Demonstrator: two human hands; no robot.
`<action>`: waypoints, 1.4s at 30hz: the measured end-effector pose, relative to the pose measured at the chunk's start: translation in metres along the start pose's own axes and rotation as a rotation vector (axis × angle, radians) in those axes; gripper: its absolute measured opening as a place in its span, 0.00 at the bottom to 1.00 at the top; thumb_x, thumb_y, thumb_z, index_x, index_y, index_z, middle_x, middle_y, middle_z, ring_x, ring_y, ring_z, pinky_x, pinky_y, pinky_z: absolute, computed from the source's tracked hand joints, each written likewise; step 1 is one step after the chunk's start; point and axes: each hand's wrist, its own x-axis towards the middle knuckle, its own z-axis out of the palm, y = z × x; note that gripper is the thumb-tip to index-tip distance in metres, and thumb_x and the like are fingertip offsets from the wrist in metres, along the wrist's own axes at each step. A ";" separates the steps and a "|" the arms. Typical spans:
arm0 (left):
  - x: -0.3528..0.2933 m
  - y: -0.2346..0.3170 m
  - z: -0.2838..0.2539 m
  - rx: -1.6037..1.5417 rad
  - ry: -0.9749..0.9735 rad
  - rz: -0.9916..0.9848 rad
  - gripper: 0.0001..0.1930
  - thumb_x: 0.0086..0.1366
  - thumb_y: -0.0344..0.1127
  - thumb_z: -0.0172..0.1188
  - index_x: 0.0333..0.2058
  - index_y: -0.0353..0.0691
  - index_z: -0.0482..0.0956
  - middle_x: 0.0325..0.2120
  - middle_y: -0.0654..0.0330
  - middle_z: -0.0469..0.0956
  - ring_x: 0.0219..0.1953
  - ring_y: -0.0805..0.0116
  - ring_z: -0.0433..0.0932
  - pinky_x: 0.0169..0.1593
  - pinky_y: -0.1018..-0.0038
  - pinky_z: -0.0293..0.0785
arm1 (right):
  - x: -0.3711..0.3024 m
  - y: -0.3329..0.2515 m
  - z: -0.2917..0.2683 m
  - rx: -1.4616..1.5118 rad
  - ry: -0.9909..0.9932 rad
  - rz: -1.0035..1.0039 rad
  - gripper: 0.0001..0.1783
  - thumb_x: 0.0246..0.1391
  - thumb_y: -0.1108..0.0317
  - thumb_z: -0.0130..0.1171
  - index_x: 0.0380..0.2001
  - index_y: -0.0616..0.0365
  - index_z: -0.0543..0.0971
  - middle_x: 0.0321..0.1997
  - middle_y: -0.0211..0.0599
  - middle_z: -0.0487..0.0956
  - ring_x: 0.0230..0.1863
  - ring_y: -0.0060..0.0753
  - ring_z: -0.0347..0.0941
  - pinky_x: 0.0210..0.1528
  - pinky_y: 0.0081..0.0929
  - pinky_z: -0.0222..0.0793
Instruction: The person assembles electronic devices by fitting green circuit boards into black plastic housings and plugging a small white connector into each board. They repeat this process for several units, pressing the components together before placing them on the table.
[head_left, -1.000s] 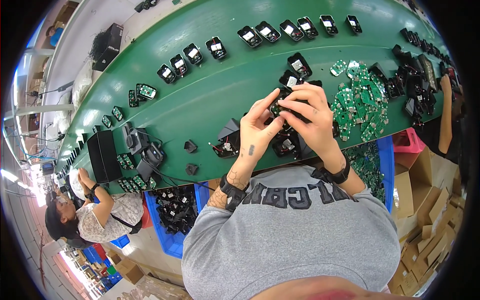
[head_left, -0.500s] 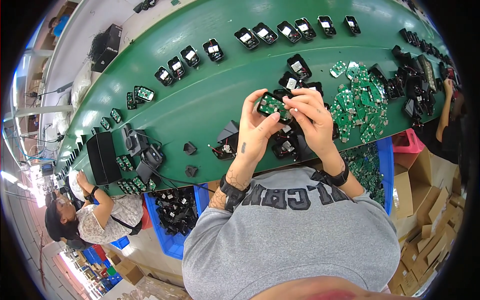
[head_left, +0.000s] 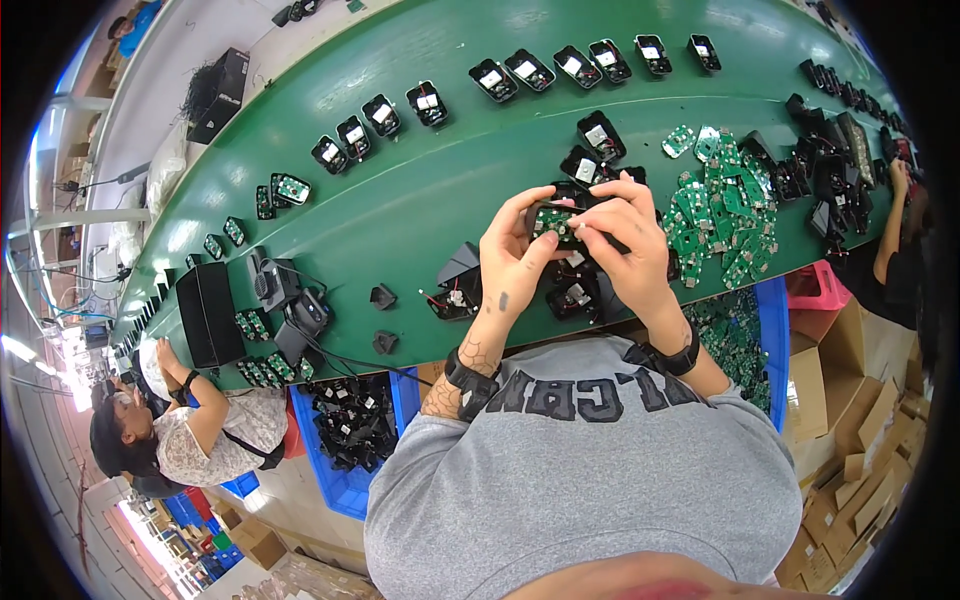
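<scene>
Over the green bench I hold up a small black housing with a green circuit board [head_left: 550, 222] in it. My left hand [head_left: 510, 250] is closed around its left side, thumb on the near edge. The fingers of my right hand [head_left: 632, 238] are pinched together at the board's right end; whatever is between the fingertips is too small to make out. Open black housings with white parts inside [head_left: 599, 135] lie just beyond my hands, and more black housings [head_left: 572, 297] sit beneath them. A heap of loose green circuit boards [head_left: 722, 215] spreads to the right.
A row of open housings [head_left: 525, 68] runs along the far side of the bench. Blue bins [head_left: 345, 490] of parts stand below its near edge. Co-workers are at the left [head_left: 210, 410] and far right. A black box [head_left: 208, 315] and cabled devices [head_left: 300, 310] occupy the left bench.
The housing with the board has tilted and shifted slightly right in my left hand. My right fingers have curled in closer over the board's end.
</scene>
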 end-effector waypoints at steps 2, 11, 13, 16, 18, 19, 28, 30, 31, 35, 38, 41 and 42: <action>0.002 -0.007 -0.003 0.166 -0.002 0.155 0.21 0.61 0.19 0.53 0.54 0.33 0.68 0.48 0.54 0.76 0.47 0.69 0.78 0.44 0.74 0.81 | 0.000 -0.002 0.001 -0.032 -0.025 -0.009 0.04 0.49 0.75 0.61 0.30 0.56 0.82 0.34 0.31 0.80 0.53 0.42 0.69 0.63 0.50 0.55; 0.004 -0.016 -0.002 0.305 0.094 0.303 0.21 0.58 0.21 0.59 0.51 0.33 0.71 0.45 0.56 0.79 0.41 0.75 0.79 0.43 0.79 0.78 | 0.004 -0.010 0.001 -0.193 0.018 0.007 0.03 0.46 0.73 0.61 0.28 0.57 0.78 0.47 0.38 0.73 0.59 0.51 0.62 0.60 0.45 0.56; 0.004 -0.013 -0.001 0.295 0.115 0.309 0.21 0.57 0.21 0.59 0.51 0.34 0.71 0.44 0.56 0.80 0.40 0.76 0.80 0.42 0.79 0.79 | 0.007 -0.011 0.001 -0.143 -0.002 0.024 0.04 0.43 0.73 0.62 0.25 0.58 0.77 0.47 0.37 0.73 0.60 0.50 0.61 0.60 0.45 0.56; 0.003 -0.010 0.000 0.454 0.133 0.370 0.21 0.56 0.20 0.60 0.50 0.33 0.71 0.44 0.57 0.80 0.38 0.76 0.80 0.40 0.80 0.79 | 0.007 -0.008 0.006 -0.133 -0.013 0.050 0.03 0.41 0.74 0.61 0.23 0.58 0.76 0.48 0.37 0.73 0.62 0.50 0.61 0.60 0.44 0.57; 0.003 -0.009 0.001 0.552 0.131 0.440 0.21 0.55 0.20 0.60 0.49 0.33 0.72 0.43 0.57 0.80 0.37 0.77 0.80 0.38 0.80 0.79 | 0.007 -0.007 0.005 -0.118 -0.023 0.049 0.03 0.41 0.74 0.61 0.23 0.58 0.76 0.48 0.37 0.73 0.62 0.50 0.61 0.60 0.44 0.57; 0.002 -0.008 0.002 0.551 0.131 0.439 0.21 0.55 0.20 0.60 0.49 0.33 0.72 0.43 0.57 0.80 0.37 0.77 0.80 0.38 0.80 0.79 | 0.007 -0.006 0.005 -0.104 -0.032 0.049 0.03 0.41 0.74 0.61 0.22 0.58 0.76 0.48 0.37 0.74 0.62 0.49 0.61 0.60 0.45 0.57; 0.002 -0.007 0.004 0.590 0.118 0.420 0.22 0.53 0.20 0.62 0.49 0.33 0.73 0.42 0.57 0.80 0.37 0.76 0.81 0.39 0.79 0.80 | 0.007 -0.001 0.004 -0.030 -0.044 0.006 0.03 0.41 0.76 0.60 0.22 0.60 0.74 0.47 0.38 0.74 0.61 0.49 0.64 0.60 0.45 0.58; 0.003 -0.009 0.004 0.599 0.134 0.452 0.22 0.53 0.21 0.62 0.49 0.34 0.73 0.42 0.58 0.80 0.37 0.75 0.81 0.39 0.78 0.81 | 0.008 -0.003 0.004 -0.040 -0.052 0.015 0.03 0.42 0.76 0.59 0.22 0.60 0.74 0.47 0.38 0.74 0.61 0.49 0.64 0.61 0.45 0.58; 0.003 -0.009 0.005 0.599 0.133 0.451 0.22 0.53 0.21 0.62 0.49 0.34 0.73 0.42 0.58 0.80 0.37 0.75 0.81 0.39 0.78 0.81 | 0.009 -0.003 0.003 -0.049 -0.062 0.024 0.04 0.42 0.76 0.59 0.22 0.61 0.74 0.47 0.38 0.74 0.61 0.49 0.64 0.61 0.45 0.58; 0.001 -0.012 0.003 0.666 0.145 0.457 0.22 0.53 0.22 0.63 0.49 0.35 0.74 0.40 0.57 0.81 0.37 0.73 0.82 0.39 0.76 0.81 | 0.008 -0.003 0.003 -0.033 -0.092 0.032 0.03 0.42 0.77 0.58 0.22 0.61 0.73 0.47 0.38 0.74 0.61 0.49 0.65 0.61 0.44 0.59; -0.002 -0.014 0.001 0.770 0.142 0.498 0.22 0.53 0.22 0.63 0.49 0.34 0.74 0.40 0.57 0.81 0.36 0.74 0.82 0.38 0.78 0.81 | 0.007 -0.001 0.003 0.086 -0.136 0.123 0.03 0.43 0.77 0.58 0.23 0.62 0.74 0.47 0.39 0.74 0.59 0.47 0.67 0.60 0.42 0.61; -0.002 -0.011 0.001 0.773 0.122 0.464 0.23 0.53 0.22 0.63 0.49 0.35 0.74 0.39 0.57 0.81 0.35 0.74 0.82 0.38 0.78 0.81 | 0.008 0.000 -0.008 0.086 -0.215 0.172 0.04 0.43 0.77 0.61 0.26 0.63 0.77 0.49 0.39 0.76 0.56 0.43 0.70 0.57 0.36 0.65; -0.001 -0.010 0.001 0.700 0.104 0.411 0.24 0.51 0.23 0.65 0.50 0.37 0.74 0.36 0.56 0.81 0.34 0.73 0.82 0.39 0.76 0.82 | 0.007 -0.001 -0.010 0.040 -0.190 0.183 0.05 0.42 0.77 0.64 0.25 0.63 0.77 0.48 0.39 0.77 0.53 0.40 0.72 0.55 0.34 0.66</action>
